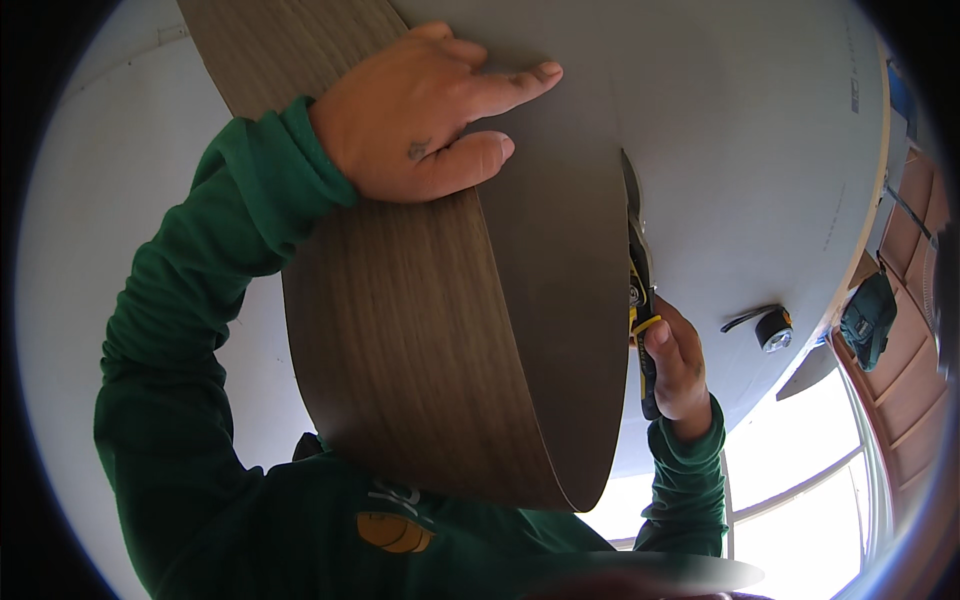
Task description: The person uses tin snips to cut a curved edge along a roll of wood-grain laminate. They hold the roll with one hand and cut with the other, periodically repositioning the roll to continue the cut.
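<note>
A flexible sheet with a brown wood-grain face (400,340) and a plain grey back curls over on itself in front of my body. My left hand (425,115) lies across the curl near its top, its index finger and thumb stretched out on the grey side. Past the sheet's right edge, my right hand (680,365) grips snips (642,290) with black and yellow handles. Their dark blades point away from me along that edge. The sheet partly covers the snips, so whether the blades bite into it cannot be seen.
A wide pale grey surface (740,130) spreads beneath everything. On its right part rests what looks like a black and yellow tape measure (773,328) with a strap. Beyond the right rim are a dark green pouch (868,318) and reddish-brown tiled flooring (915,390).
</note>
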Available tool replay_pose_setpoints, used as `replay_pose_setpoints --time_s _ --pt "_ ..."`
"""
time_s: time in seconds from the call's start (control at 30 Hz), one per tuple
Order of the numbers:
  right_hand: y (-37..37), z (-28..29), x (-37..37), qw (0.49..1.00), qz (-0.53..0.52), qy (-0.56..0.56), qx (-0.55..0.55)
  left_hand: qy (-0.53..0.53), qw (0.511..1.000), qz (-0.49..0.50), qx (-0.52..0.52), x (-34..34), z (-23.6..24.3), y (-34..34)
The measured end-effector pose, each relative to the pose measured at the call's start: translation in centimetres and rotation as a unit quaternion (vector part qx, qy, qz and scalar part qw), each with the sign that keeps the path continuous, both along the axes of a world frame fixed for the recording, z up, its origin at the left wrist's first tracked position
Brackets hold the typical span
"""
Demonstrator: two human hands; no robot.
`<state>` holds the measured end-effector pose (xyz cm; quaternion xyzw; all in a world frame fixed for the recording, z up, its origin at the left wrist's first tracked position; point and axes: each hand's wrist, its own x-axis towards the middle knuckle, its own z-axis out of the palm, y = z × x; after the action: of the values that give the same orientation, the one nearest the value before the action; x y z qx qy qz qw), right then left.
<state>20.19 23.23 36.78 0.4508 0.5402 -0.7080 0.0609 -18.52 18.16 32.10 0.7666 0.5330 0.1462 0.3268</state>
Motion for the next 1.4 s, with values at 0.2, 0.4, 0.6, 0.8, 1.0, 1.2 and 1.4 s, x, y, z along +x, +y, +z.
replay_pose_setpoints --time_s 0.2,0.4,0.6,0.8,1.0,1.2,1.4 --pt "0.0 -0.2 0.3 1.000 0.007 -0.012 0.001 -0.002 1.000 -0.001 -0.002 0.1 -0.1 0.0" --pt "0.1 -0.3 0.3 1.000 0.009 -0.005 0.009 -0.007 1.000 -0.001 -0.010 0.1 0.1 0.0" --pt "0.6 -0.4 -0.2 1.000 0.004 -0.004 -0.013 -0.012 1.000 0.004 -0.009 0.1 0.1 0.0" --pt "0.3 -0.3 -0.3 1.000 0.004 -0.011 0.005 -0.015 1.000 0.004 -0.008 0.1 0.1 0.0" --pt "0.8 -0.4 -0.8 1.000 0.015 -0.020 0.012 -0.013 1.000 0.003 -0.017 0.1 0.2 0.0" --pt "0.8 -0.3 -1.1 1.000 0.012 -0.015 0.012 -0.018 0.999 0.007 -0.031 0.0 0.5 0.0" --pt "0.5 -0.3 -0.9 0.999 0.009 -0.031 0.025 -0.059 0.991 0.050 -0.106 -1.0 1.3 0.8"
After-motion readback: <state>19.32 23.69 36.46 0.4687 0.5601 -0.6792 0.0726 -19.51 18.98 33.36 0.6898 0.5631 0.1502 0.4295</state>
